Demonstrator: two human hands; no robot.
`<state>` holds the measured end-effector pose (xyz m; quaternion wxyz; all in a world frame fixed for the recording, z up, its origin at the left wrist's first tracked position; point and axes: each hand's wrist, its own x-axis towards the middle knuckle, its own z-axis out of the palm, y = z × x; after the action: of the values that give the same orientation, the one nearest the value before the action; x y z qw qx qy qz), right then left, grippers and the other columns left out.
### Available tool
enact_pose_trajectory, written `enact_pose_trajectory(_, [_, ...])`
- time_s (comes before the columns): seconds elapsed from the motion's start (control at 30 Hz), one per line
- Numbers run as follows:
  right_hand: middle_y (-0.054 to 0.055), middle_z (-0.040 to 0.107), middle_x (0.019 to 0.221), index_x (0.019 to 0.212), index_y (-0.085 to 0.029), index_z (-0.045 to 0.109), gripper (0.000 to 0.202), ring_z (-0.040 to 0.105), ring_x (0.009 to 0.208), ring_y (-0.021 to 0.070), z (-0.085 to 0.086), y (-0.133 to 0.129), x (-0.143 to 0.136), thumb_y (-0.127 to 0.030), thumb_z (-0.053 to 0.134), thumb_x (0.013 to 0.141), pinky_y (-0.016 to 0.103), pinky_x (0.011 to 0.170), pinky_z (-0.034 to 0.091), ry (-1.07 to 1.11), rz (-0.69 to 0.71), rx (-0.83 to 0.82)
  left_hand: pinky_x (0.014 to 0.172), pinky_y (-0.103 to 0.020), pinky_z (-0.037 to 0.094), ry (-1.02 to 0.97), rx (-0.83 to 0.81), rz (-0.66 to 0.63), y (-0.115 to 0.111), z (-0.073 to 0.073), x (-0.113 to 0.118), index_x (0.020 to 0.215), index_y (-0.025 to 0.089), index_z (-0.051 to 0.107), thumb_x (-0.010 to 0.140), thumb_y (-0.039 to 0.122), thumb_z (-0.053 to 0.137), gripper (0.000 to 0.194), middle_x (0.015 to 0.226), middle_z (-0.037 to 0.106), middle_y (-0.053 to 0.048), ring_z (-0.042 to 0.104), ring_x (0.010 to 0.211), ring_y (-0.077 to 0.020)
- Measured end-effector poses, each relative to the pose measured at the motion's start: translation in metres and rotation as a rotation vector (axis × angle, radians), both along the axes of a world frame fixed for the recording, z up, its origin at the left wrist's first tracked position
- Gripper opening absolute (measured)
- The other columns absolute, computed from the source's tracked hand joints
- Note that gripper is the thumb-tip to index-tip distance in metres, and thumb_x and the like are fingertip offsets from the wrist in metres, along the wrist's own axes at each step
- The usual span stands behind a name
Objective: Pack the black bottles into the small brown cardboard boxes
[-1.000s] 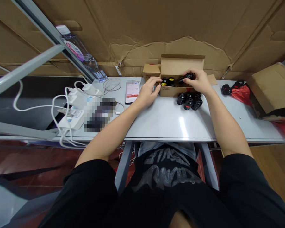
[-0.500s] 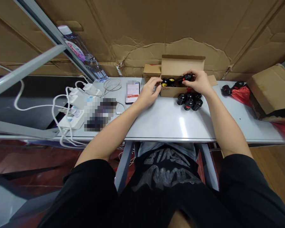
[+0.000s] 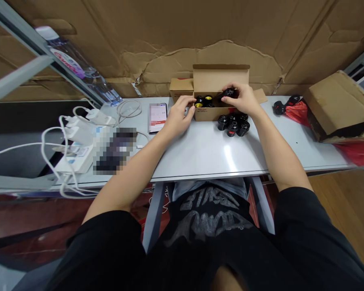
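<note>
An open cardboard box [image 3: 212,114] stands at the back of the table with its lid raised. Inside it, several black cylindrical parts [image 3: 199,100], some with yellow-gold ring ends, fill the left side. My right hand [image 3: 242,99] is over the box's right half, thumb and fingers closed on a black cylindrical part [image 3: 229,93]. At the box's left edge is my left hand [image 3: 179,115], fingertips against the cardboard and thumb apart from the fingers. Several more black cylindrical parts [image 3: 232,126] stand clustered in front of the box.
A smaller box [image 3: 182,85] and a phone [image 3: 158,118] are on the left, near a white power strip [image 3: 78,155] with cables. A water bottle [image 3: 85,72] leans by the metal frame. Rightward are a larger carton [image 3: 336,103] and red plastic [image 3: 298,113] with black parts.
The view has shifted, so the table scene sits further left. My right hand, with the black part, is slightly lower into the box. My left hand stays at the box's left edge.
</note>
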<state>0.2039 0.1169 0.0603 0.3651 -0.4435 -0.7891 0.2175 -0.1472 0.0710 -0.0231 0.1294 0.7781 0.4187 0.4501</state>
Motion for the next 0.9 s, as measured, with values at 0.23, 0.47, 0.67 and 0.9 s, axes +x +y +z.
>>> enact_pose_trajectory(0.23, [0.009, 0.091, 0.12, 0.129, -0.029, 0.093, 0.057, 0.086, 0.125, 0.0493, -0.007, 0.01, 0.0, -0.044, 0.106, 0.075, 0.073, 0.126, 0.072, 0.023, -0.016, -0.045, 0.131, -0.06, 0.073, 0.021, -0.001, -0.014, 0.0, 0.002, -0.001, 0.154, 0.029, 0.08, 0.131, 0.064, 0.055, 0.049, 0.171, 0.081, -0.019, 0.081, 0.157, -0.038])
enact_pose_trajectory(0.47, [0.011, 0.091, 0.121, 0.128, -0.027, 0.092, 0.051, 0.084, 0.113, 0.0445, -0.001, 0.001, -0.001, -0.052, 0.099, 0.084, 0.069, 0.121, 0.072, 0.003, -0.019, -0.029, 0.136, -0.059, 0.071, 0.039, 0.017, -0.01, -0.001, 0.004, -0.001, 0.154, 0.027, 0.08, 0.131, 0.059, 0.055, 0.046, 0.171, 0.082, -0.019, 0.08, 0.159, -0.0373])
enact_pose_trajectory(0.67, [0.012, 0.092, 0.121, 0.122, -0.026, 0.091, 0.041, 0.082, 0.114, 0.0424, 0.006, -0.007, -0.006, -0.045, 0.09, 0.086, 0.064, 0.122, 0.07, -0.082, -0.054, 0.001, 0.115, -0.05, 0.077, 0.047, 0.011, 0.0, -0.001, 0.001, -0.003, 0.158, 0.027, 0.08, 0.13, 0.05, 0.057, 0.043, 0.173, 0.081, -0.018, 0.082, 0.155, -0.036])
enact_pose_trajectory(0.9, [0.014, 0.091, 0.131, 0.13, -0.024, 0.09, 0.053, 0.083, 0.126, 0.045, 0.002, 0.0, -0.005, -0.038, 0.093, 0.079, 0.065, 0.124, 0.07, -0.047, 0.004, -0.032, 0.114, -0.05, 0.077, 0.043, 0.019, 0.005, 0.0, -0.001, -0.003, 0.156, 0.027, 0.08, 0.129, 0.049, 0.057, 0.042, 0.171, 0.082, -0.018, 0.083, 0.154, -0.0356])
